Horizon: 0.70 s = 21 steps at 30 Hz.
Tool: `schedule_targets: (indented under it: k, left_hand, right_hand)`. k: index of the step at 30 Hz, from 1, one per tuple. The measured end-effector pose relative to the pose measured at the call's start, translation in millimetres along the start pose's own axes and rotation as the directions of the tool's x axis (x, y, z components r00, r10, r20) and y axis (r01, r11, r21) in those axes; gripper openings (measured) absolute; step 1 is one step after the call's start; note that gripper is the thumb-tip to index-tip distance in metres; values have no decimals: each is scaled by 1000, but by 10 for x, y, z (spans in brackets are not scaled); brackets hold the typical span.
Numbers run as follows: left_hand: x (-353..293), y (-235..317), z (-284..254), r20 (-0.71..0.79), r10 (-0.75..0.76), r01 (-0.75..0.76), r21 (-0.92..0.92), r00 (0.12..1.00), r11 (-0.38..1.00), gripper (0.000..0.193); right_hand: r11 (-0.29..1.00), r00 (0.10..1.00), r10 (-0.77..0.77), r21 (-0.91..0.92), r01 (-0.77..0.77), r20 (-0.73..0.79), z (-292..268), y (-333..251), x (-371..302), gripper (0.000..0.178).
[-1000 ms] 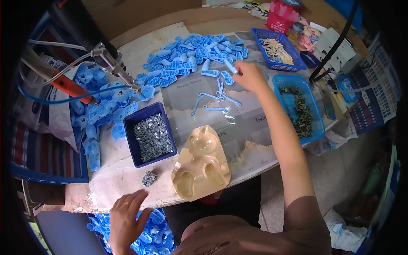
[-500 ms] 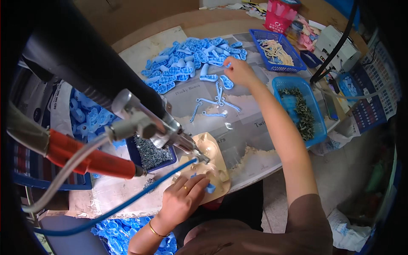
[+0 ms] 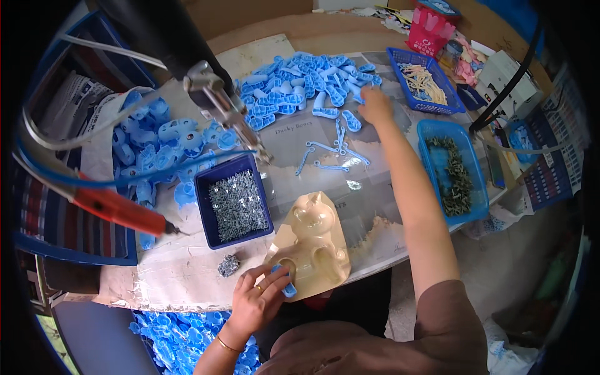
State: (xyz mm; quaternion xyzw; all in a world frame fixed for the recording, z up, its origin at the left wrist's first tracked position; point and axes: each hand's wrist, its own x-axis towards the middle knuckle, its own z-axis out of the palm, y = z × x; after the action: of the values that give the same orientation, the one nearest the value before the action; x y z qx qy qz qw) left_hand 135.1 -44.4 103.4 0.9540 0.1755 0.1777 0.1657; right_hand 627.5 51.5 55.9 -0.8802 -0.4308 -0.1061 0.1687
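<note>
My left hand (image 3: pixel 253 305) is at the near left corner of a tan moulded tray (image 3: pixel 329 265). Its thumb and fingers close on a small curved blue plastic part (image 3: pixel 289 290), held over or in a hollow there. My right hand (image 3: pixel 377 106) reaches to the right edge of a pile of blue plastic parts (image 3: pixel 284 94), many shaped like small hollow legs. Its fingertips pinch a blue part there, mostly hidden by the fingers. Between pile and tray lie several thin blue rods with ringed ends (image 3: pixel 331 167).
A dark blue bin of small metal screws (image 3: pixel 236 205) stands left of the tray. Over the left side hang a metal tool head (image 3: pixel 228 112) and a red-handled screwdriver (image 3: pixel 119 209). Blue shells (image 3: pixel 181 134) lie behind. At right are a basket (image 3: pixel 459 107) and a light blue tray (image 3: pixel 484 187).
The view has shifted, and the metal tool head has swung up and away from the tan tray. My left hand now has its blue part at the tray's corner; my right stays by the pile.
</note>
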Motion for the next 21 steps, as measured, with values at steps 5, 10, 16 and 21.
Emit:
schedule_targets:
  k: [5,10,16,21]
  left_hand:
    - [47,0,-18,43,11,-7,-87,999,996,35]
    - [19,-87,104,14,27,-26,-67,1000,997,34]
    - [-9,-46,34,-36,97,-98,-49,995,994,32]
    - [-130,-594,-103,-290,-73,101,84,954,991,25]
  right_hand:
    - [865,990,-31,500,-42,137,-680,-48,-326,24]
    - [360,737,-585,923,-138,338,-1365,-790,-1340,16]
    - [561,314,-822,770,305,475,-1321,-1061,-2031,14]
    - [440,394,-882,754,489,259,-1257,-1017,-2161,17]
